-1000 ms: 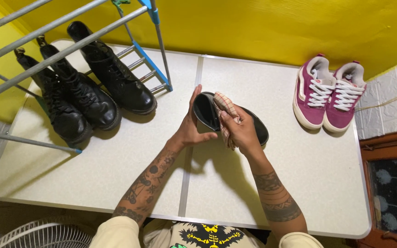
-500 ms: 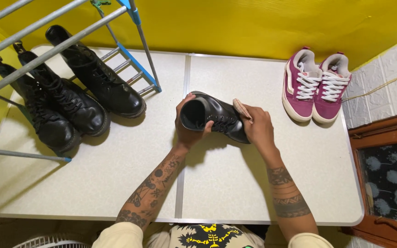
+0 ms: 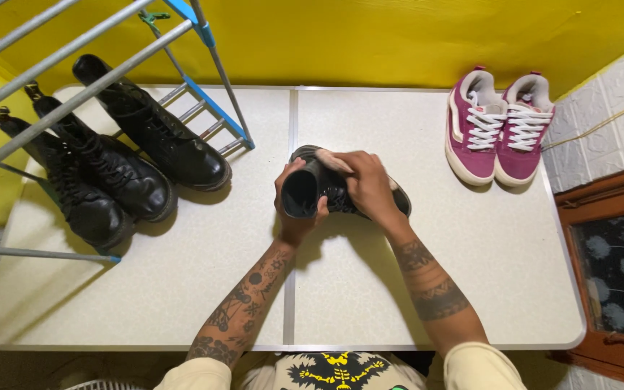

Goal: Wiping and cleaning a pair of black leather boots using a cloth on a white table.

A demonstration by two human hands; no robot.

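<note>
While the black boot (image 3: 341,189) lies on its side near the tabletop (image 3: 182,289) centre seam, the left hand (image 3: 296,209) has its grip closed round the boot's open top, thumb at the rim. Right hand (image 3: 367,186) presses a pale cloth (image 3: 330,160) on the upper, grip closed on it. Three black boots (image 3: 120,155) stand far left w/ a metal rack (image 3: 204,108); pink sneakers (image 3: 498,126) sit far right.

Yellow wall (image 3: 370,36), white folding table (image 3: 146,289), metal rack (image 3: 74,65) left.
</note>
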